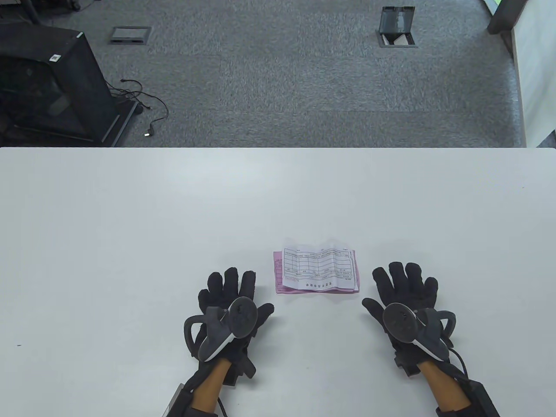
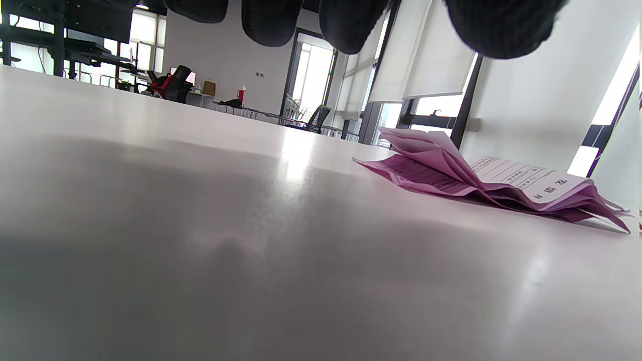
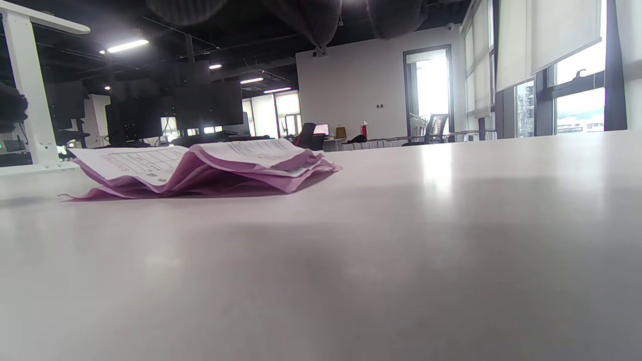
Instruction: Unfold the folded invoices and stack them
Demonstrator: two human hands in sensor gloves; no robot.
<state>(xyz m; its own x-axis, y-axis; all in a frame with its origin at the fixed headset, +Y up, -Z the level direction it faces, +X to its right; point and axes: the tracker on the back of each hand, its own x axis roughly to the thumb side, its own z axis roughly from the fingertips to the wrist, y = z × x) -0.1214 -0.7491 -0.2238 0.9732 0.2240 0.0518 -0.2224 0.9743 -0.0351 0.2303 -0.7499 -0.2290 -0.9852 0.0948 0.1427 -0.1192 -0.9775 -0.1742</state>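
Observation:
A small stack of invoices lies on the white table, a white printed sheet on top of pink ones, all creased and slightly lifted. In the wrist views the invoice stack shows wavy fold ridges. My left hand rests flat on the table to the left of the stack, fingers straight, holding nothing. My right hand lies flat to the right of it, fingers spread, also empty. Neither hand touches the paper.
The table's far edge runs across the middle of the table view. Beyond it is grey carpet with a black cabinet at the left and a floor box.

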